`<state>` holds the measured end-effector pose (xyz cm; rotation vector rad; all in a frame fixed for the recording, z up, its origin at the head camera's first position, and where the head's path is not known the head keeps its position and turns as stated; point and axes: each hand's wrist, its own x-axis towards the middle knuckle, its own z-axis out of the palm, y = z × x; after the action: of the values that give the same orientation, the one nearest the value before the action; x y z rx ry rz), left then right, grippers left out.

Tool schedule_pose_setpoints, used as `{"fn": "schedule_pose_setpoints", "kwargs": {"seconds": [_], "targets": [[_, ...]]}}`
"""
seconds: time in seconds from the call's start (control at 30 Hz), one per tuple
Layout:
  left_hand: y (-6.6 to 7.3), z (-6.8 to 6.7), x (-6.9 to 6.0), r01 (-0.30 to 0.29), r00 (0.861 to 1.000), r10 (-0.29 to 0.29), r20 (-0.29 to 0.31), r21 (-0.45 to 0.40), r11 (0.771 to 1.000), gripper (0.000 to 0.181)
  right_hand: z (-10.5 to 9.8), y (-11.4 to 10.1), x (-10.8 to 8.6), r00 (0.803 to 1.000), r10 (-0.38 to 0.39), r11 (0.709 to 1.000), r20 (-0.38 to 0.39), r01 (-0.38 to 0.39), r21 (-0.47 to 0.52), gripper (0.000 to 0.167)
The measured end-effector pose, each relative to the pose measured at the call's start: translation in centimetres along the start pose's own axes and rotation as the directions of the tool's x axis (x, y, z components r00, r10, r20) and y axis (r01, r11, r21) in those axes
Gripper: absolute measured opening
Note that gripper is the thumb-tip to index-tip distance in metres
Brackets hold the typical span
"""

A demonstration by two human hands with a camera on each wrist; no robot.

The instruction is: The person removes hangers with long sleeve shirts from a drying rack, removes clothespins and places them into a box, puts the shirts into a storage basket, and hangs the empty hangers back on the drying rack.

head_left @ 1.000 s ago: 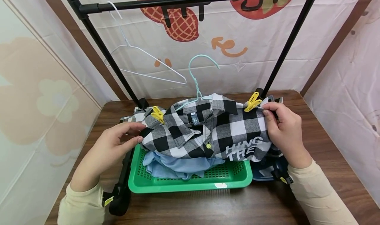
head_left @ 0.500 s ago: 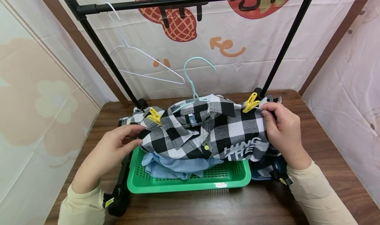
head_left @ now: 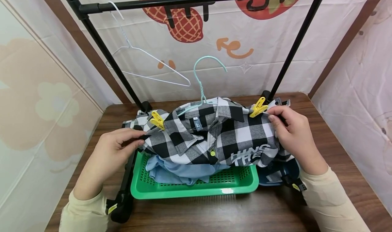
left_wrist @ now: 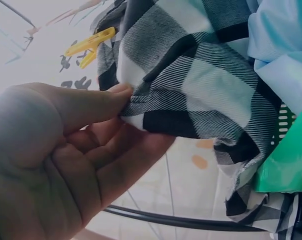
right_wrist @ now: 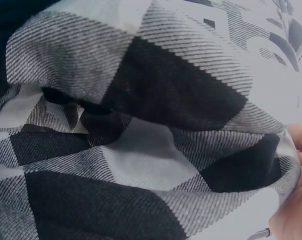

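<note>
A black-and-white checked shirt [head_left: 196, 140] with a collar and white lettering lies over a green basket [head_left: 196, 193]. Inside its neck sits a light-green hanger [head_left: 201, 85], hook upward and off the rack. Yellow clips, one on the left shoulder [head_left: 157, 120] and one on the right [head_left: 259, 107], grip the fabric. My left hand [head_left: 111, 155] pinches the left shoulder cloth between thumb and fingers; the left wrist view shows this hold closely, with the yellow clip [left_wrist: 90, 46] nearby. My right hand [head_left: 295, 135] pinches the right shoulder, its fingertips partly hidden by cloth.
A black rack [head_left: 196, 0] stands behind, with a white hanger [head_left: 147, 60] on its bar at the left. Light-blue cloth [head_left: 180, 170] lies in the basket. A dark blue item [head_left: 272, 176] is partly hidden right of the basket on the wooden table [head_left: 214, 213].
My left hand has shifted slightly left along the shirt's shoulder, and the left clip with it. The hanger's hook dipped left, then rose back. My right hand keeps its pinch.
</note>
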<state>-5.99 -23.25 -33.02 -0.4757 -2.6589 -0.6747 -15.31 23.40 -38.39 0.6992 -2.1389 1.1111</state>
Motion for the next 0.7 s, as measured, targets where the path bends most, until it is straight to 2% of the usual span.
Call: {"fn": "schedule_pose_setpoints", "kwargs": {"seconds": [0.17,0.47,0.7], "targets": [[0.16,0.06,-0.02,-0.025,1.0,0.025,-0.012,0.015,1.0,0.037,0.15,-0.03,0.04,1.0,-0.003,1.0,0.003,0.003,0.006,0.018],[0.73,0.54,-0.02,-0.041,0.997,0.038,0.074,0.048,0.998,0.03,0.27,0.16,-0.09,1.0,-0.008,0.999,0.027,0.009,-0.034,0.019],[0.71,0.65,0.04,-0.091,0.992,0.089,0.092,0.027,0.995,0.024,0.43,0.24,-0.2,0.999,-0.026,0.999,0.031,0.027,-0.039,0.02]]}}
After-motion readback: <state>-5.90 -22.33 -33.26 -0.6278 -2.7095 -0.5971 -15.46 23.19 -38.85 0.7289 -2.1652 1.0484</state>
